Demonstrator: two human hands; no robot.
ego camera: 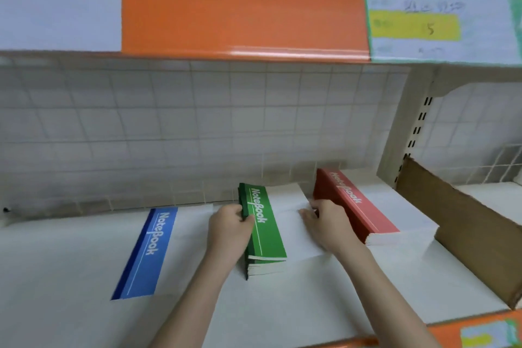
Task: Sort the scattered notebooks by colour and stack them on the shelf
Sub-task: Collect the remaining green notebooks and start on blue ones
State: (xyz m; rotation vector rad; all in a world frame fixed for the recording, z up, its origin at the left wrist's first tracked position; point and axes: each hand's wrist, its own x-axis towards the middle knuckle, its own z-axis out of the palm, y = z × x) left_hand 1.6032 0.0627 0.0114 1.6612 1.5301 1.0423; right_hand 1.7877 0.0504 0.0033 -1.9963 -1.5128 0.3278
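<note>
Now squaring green-spined paper notebook stack (264, 234) mid white shelf (310, 299) | left hand (230, 230) grip pinching spine edge | right hand (324, 227) fingers curled on white cover, hold unclear | advice: press both sides, align edges between blue-spined notebook (147, 254) and red-spined stack (358, 206).

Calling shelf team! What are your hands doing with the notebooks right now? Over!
Left hand grips green notebook stack at its spine. Right hand rests on its white cover. Blue notebook left, red stack right. Nothing blocking.
</note>
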